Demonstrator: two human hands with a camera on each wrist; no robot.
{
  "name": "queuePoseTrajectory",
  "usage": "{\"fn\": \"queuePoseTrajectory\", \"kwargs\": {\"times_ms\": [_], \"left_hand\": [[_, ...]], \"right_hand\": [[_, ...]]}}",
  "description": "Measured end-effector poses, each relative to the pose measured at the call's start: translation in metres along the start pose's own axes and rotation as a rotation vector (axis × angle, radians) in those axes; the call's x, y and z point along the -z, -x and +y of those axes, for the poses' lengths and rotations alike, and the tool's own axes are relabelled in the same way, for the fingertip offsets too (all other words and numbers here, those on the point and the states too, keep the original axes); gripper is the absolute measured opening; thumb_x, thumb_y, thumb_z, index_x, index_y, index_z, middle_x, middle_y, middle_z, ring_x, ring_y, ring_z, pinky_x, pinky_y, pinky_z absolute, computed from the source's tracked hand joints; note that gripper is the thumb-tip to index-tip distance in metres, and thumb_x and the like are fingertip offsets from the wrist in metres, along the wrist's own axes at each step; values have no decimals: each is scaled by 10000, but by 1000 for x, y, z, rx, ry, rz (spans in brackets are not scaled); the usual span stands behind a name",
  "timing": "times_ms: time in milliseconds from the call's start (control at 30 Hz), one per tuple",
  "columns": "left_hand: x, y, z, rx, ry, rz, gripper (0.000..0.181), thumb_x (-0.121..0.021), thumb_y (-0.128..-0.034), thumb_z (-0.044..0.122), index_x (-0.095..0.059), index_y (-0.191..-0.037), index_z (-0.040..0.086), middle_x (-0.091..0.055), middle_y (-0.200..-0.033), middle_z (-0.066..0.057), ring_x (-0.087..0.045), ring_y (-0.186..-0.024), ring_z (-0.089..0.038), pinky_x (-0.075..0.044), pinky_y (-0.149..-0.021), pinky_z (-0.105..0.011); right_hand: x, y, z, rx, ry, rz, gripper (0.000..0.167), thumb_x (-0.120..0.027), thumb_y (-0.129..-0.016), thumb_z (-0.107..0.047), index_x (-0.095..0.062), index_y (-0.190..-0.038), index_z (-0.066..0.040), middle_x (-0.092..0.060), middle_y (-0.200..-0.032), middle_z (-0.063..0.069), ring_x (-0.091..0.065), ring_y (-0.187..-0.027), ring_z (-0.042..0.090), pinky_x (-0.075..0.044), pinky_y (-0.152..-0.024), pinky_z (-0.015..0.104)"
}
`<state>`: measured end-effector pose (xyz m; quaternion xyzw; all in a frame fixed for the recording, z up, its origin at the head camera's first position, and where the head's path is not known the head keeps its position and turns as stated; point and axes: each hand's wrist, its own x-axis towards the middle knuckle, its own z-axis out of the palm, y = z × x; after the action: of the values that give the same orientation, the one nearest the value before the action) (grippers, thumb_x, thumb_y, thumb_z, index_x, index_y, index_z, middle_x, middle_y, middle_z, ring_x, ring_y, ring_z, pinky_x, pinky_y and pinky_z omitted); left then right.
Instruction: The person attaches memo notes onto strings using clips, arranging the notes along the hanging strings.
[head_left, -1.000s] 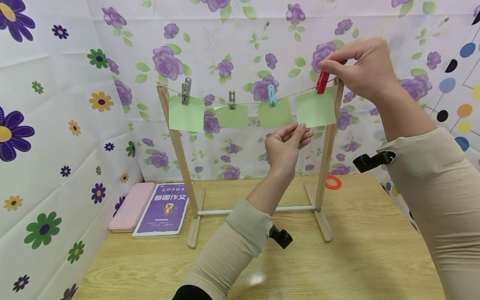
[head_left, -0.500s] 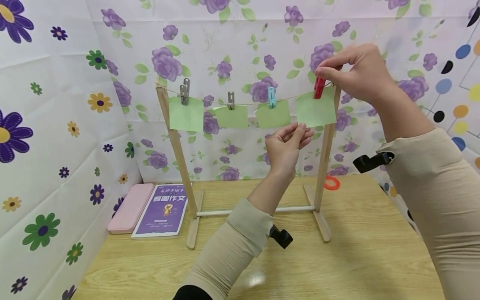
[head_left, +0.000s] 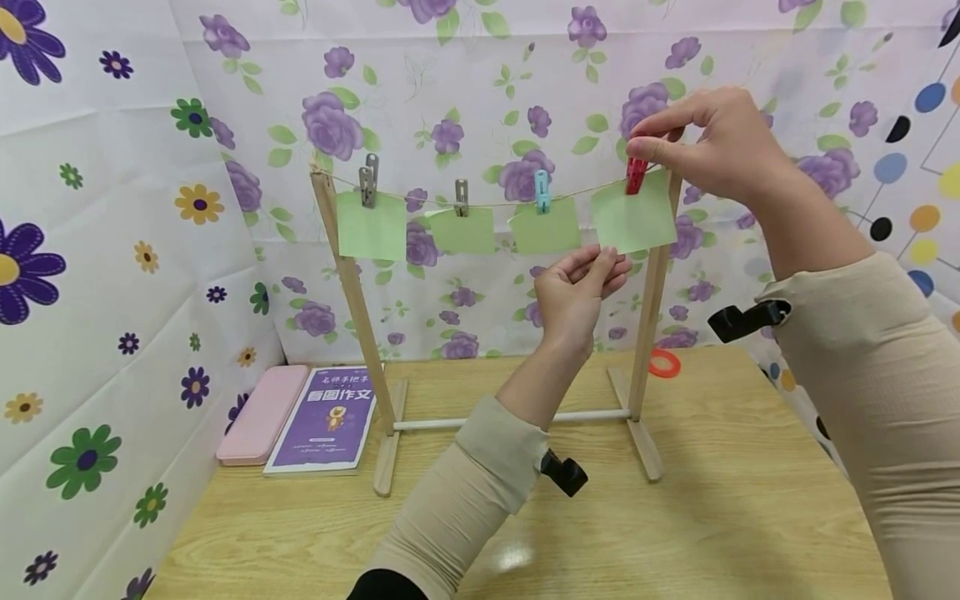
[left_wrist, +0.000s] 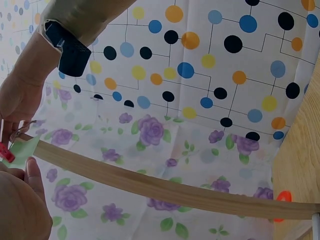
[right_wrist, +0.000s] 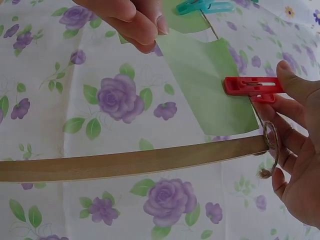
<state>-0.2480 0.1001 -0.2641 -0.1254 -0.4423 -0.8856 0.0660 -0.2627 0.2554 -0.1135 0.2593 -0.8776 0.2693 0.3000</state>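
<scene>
My right hand [head_left: 723,150] pinches the upper end of a red clothespin [head_left: 636,177] between thumb and fingers. The clothespin's jaws sit over the top edge of a light green paper [head_left: 633,218] at the twine [head_left: 592,186]. In the right wrist view, the red clothespin [right_wrist: 252,86] overlaps both paper and twine. Below, my left hand [head_left: 573,296] pinches the paper's lower left corner. To the left, three more green papers hang from a light blue clothespin [head_left: 542,192] and two grey clothespins, one in the middle [head_left: 461,198] and one at the left [head_left: 367,187].
The twine spans two wooden posts, left [head_left: 356,317] and right [head_left: 651,325], joined low by a white rod [head_left: 588,417]. A purple book [head_left: 322,425] and pink case [head_left: 264,417] lie on the table's left. A red-orange ring [head_left: 664,364] lies behind the right post.
The red clothespin and my right hand have shifted slightly left and down. The paper's right edge and my left hand have moved slightly right. Both grips stay the same.
</scene>
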Motion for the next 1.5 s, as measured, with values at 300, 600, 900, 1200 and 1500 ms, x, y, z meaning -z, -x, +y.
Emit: {"fn": "queuePoseTrajectory", "kwargs": {"times_ms": [300, 600, 900, 1200, 1500], "left_hand": [[-2, 1, -3, 24, 18, -18, 111, -704, -955, 48, -711, -1032, -32, -754, -925, -168, -754, -815, -194, -640, -781, -302], [-4, 0, -5, 70, 13, -21, 117, -717, -945, 52, -715, -1032, -26, -755, -922, -163, -758, -831, -211, -640, -781, -303], [-8, 0, -9, 105, 29, -26, 143, -733, -924, 21, -713, -1057, -26, -755, -916, -167, -759, -810, -211, -639, -779, -303], [-7, -2, -11, 118, 27, -50, 176, -736, -904, -30, -698, -1076, -35, -753, -920, -158, -757, -804, -202, -637, -791, -301], [7, 1, -13, 130, -59, -89, 187, -747, -907, 2, -722, -1087, -41, -755, -925, -133, -757, -824, -195, -638, -788, -298]], "right_hand": [[-1, 1, 0, -33, -9, -50, 294, -716, -968, -270, -766, -1145, -41, -601, -916, -138, -453, -877, 90, -372, -535, 206], [-6, 1, 1, -83, -79, -63, 341, -712, -969, -286, -737, -1207, -43, -608, -949, -92, -482, -927, 77, -413, -592, 177], [-7, 0, 2, -131, -146, -63, 425, -682, -986, -324, -666, -1331, -75, -601, -1050, -75, -481, -1078, 132, -453, -818, 154], [-6, 6, 8, -108, -232, 215, 387, -691, -987, -294, -671, -1314, -89, -641, -1059, -209, -540, -1116, 69, -301, -1161, 269], [-16, 27, 19, -69, -382, 452, 367, -738, -949, -350, -711, -1232, -118, -699, -1082, -94, -586, -1084, 100, -418, -958, 241]]}}
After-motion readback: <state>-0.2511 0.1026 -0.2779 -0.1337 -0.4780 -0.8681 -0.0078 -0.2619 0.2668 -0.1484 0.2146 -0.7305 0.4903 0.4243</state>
